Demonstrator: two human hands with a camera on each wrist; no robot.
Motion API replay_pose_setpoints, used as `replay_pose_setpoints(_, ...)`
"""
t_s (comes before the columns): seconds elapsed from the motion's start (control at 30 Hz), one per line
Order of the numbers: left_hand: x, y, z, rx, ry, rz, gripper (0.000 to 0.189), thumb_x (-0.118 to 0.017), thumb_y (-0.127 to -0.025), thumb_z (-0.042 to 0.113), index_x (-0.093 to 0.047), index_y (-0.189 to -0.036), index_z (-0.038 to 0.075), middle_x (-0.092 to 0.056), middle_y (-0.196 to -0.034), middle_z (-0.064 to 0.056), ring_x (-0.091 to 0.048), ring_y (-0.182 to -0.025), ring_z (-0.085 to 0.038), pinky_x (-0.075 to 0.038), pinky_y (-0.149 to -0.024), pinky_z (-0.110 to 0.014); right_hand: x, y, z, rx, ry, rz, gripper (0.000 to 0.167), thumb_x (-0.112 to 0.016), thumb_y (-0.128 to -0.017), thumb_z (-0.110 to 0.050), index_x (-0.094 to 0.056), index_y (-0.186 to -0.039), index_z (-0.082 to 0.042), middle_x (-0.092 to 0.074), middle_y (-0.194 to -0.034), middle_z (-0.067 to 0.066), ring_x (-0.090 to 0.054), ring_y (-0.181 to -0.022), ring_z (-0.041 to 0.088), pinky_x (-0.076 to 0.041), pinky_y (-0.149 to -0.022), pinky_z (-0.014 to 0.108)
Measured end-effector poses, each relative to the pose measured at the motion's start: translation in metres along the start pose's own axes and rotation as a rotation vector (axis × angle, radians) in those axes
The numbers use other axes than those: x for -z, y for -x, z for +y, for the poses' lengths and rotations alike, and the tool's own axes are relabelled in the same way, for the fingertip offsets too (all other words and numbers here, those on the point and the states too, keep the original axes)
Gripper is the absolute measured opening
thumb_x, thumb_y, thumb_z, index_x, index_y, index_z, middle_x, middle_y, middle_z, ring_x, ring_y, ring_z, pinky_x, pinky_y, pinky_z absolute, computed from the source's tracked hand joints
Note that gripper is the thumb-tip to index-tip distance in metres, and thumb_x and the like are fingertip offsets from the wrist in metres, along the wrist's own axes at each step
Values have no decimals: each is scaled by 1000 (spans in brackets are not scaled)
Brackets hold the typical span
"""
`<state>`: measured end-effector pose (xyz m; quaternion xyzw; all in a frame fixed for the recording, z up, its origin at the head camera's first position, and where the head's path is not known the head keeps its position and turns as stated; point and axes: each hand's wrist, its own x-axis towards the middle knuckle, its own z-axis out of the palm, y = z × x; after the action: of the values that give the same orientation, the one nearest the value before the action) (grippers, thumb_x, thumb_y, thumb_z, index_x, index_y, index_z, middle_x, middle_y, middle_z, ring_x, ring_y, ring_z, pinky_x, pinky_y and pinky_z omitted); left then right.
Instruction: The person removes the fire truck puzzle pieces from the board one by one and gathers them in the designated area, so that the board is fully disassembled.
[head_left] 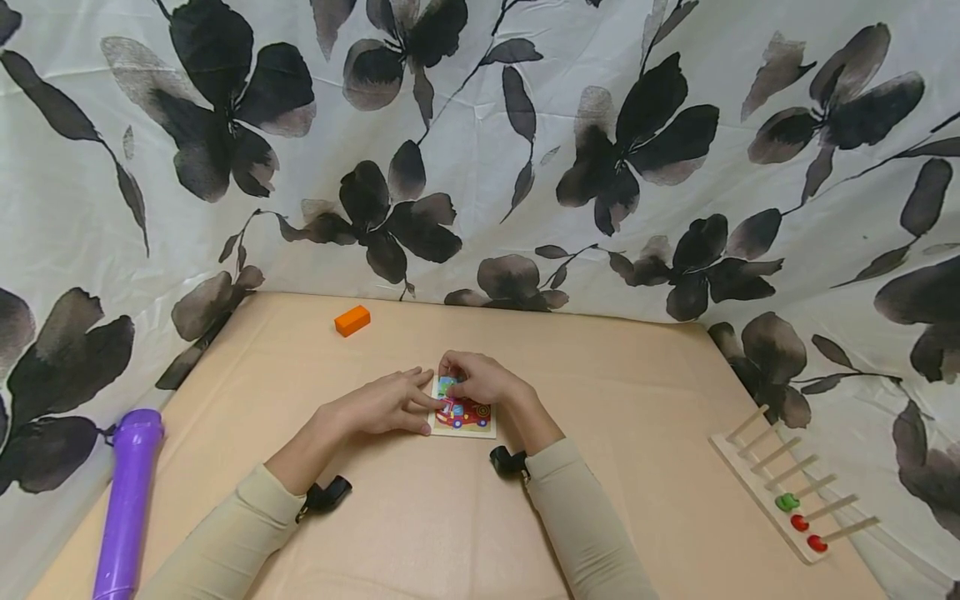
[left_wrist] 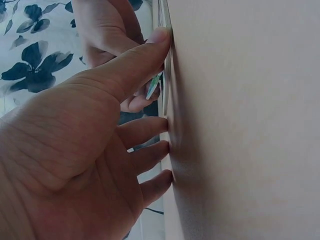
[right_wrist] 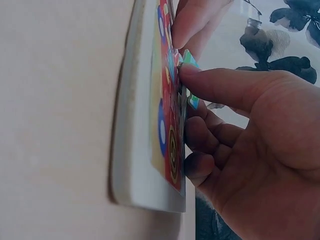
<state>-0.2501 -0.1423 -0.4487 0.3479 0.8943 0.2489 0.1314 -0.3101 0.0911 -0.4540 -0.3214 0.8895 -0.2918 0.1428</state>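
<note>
A small picture puzzle board [head_left: 463, 432] with a red vehicle on it lies flat on the table, between both hands. My right hand [head_left: 483, 379] is over its upper part and pinches a green and blue puzzle piece [right_wrist: 192, 100] between thumb and fingers. In the right wrist view that piece stands tilted against the board's face. From the left, my left hand [head_left: 382, 404] rests at the board's edge. Its thumb [left_wrist: 145, 52] lies straight and presses on the board, while the other fingertips touch the tabletop. The right hand hides the board's upper right part.
An orange block [head_left: 352, 321] lies toward the table's far edge. On the left stands a purple tube [head_left: 129, 500]. At the right is a wooden peg rack [head_left: 757, 487] bearing a green piece and two red ones. A floral cloth [head_left: 480, 125] hangs behind the table.
</note>
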Motion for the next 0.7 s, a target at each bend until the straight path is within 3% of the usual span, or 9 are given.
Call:
replay_pose_setpoints(0.2,0,-1,-1,7,4,-4,49,-79,-92,40,-70,-138,23,-32,-167,-24,-21,-157,-49,-26,-121,-68,1,2,0,-13,21,51,20,-77,-94,-14,-69,-112,-17,-68,-97,0,-59,-89,17,-46,-81,35)
replay_pose_setpoints(0.33,0,-2,-1,6,0,-5,49,-79,-92,40,-70,-138,24,-32,-167,-24,-21,-157,-49,-25,-122,-68,3,2,3,-10,-30,75,20,-79,-91,-13,-72,-109,-20,-69,-95,-1,-59,-86,15,-47,-79,33)
replay_pose_setpoints(0.5,1,-2,-1,8,16,-4,49,-80,-91,39,-70,-137,24,-32,-166,-24,-20,-158,-48,-23,-123,-67,5,4,6,11,-146,69,19,-76,-93,-7,-75,-110,-14,-66,-88,4,-57,-81,15,-46,-73,28)
replay_pose_setpoints(0.7,0,-3,-1,9,7,-7,50,-80,-91,40,-70,-138,25,-32,-167,-24,-21,-158,-47,-24,-122,-68,5,4,11,19,-211,63,19,-72,-95,-4,-75,-113,-8,-62,-84,6,-52,-76,15,-43,-70,26)
